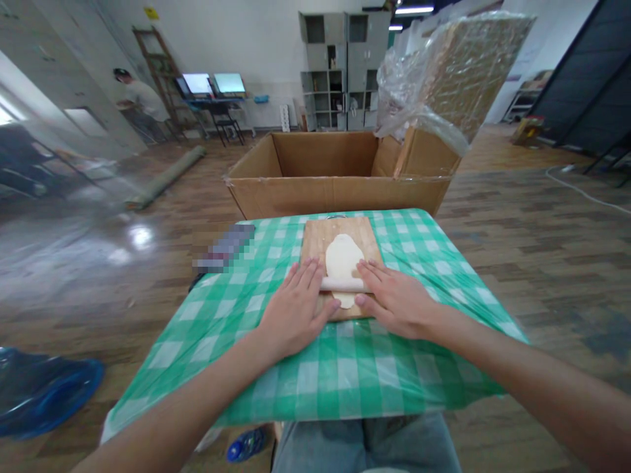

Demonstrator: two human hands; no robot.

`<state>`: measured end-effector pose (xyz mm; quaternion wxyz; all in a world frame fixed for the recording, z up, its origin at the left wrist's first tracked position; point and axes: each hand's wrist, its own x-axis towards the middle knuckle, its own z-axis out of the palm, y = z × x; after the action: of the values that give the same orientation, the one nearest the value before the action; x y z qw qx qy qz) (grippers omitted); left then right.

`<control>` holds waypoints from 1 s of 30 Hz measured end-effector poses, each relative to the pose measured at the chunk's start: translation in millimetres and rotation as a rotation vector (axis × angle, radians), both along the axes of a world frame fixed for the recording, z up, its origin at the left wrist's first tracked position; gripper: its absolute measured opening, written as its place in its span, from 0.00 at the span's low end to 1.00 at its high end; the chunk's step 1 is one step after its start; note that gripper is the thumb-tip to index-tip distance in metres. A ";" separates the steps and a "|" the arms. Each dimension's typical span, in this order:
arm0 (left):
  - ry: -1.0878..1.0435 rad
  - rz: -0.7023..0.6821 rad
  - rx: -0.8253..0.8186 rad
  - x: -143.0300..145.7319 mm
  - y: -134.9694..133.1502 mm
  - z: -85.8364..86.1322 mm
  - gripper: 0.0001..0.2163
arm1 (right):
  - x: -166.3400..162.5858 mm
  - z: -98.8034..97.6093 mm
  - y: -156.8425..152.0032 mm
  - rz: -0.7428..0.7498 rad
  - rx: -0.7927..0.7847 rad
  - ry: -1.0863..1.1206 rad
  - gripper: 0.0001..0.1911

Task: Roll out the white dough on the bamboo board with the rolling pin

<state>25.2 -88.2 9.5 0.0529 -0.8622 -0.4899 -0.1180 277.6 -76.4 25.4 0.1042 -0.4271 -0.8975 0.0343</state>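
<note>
A pale rolling pin [344, 284] lies crosswise over a flattened oval sheet of dough [344, 255] on a wooden cutting board [314, 234]. My left hand [297, 309] rests flat on the pin's left end, fingers stretched forward and thumb toward the middle. Over the right end lies my right hand [397, 295], also flat with its fingers extended. Both palms hide the pin's ends. Dough shows beyond the pin and in a smaller part on the near side, between my thumbs.
A green-and-white checked cloth [315, 387] covers the table. A blurred-out flat object [224, 249] lies at its left edge. An open cardboard box [340, 194] stands behind the table. A blue-capped bottle [246, 445] and blue plastic [49, 391] are on the floor. A person [140, 98] sits far left.
</note>
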 end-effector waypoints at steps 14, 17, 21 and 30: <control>0.061 -0.041 -0.042 5.8 159.5 -8.1 0.23 | -7.6 -6.3 154.9 -0.001 0.119 -0.109 0.28; 0.085 -0.057 -0.061 4.6 168.2 -8.9 0.22 | -8.9 -10.8 162.7 -0.002 0.117 -0.074 0.28; 0.055 -0.055 -0.059 6.5 146.0 -1.8 0.24 | -7.4 -15.8 150.8 0.082 0.127 -0.079 0.30; -0.036 0.113 -0.028 14.2 70.6 4.6 0.30 | -13.7 -10.6 79.8 -0.169 0.078 -0.019 0.39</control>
<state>39.4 -17.6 14.1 0.0386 -0.8316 -0.5401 -0.1235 263.9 3.4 14.8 0.1147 -0.4973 -0.8598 -0.0136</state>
